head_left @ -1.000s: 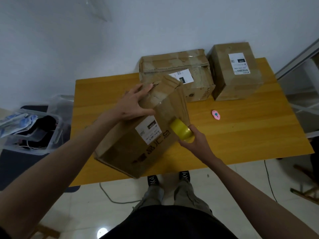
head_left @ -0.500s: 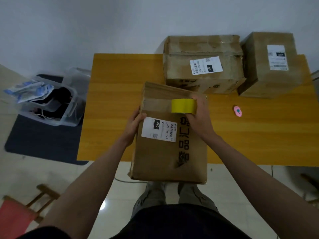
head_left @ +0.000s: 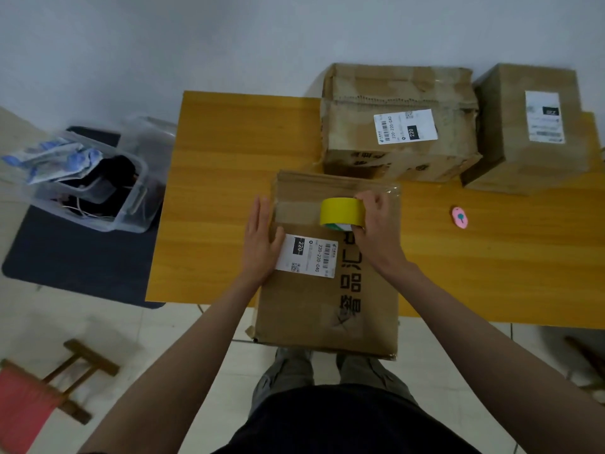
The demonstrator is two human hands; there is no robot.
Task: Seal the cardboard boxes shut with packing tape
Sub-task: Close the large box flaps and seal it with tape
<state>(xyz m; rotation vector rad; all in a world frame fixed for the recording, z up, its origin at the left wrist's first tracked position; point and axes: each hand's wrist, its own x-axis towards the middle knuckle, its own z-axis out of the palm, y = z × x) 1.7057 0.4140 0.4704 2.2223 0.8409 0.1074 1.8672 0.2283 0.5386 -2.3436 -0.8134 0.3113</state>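
Two hands set up a tape run across the flap seam of the near cardboard box (head_left: 330,273).

The left hand (head_left: 262,244), fingers straight, lies flat on the box's left edge beside the shipping label (head_left: 307,255), apparently bracing the box, which overhangs the wooden table (head_left: 229,178). The right hand (head_left: 376,231) grips the yellow packing-tape roll (head_left: 342,212), stood on edge over the seam, presumably to unroll leftward. Two more boxes, one wide (head_left: 397,124) and one upright (head_left: 532,126), wait behind; a pink box cutter (head_left: 459,217) lies within the right hand's reach.
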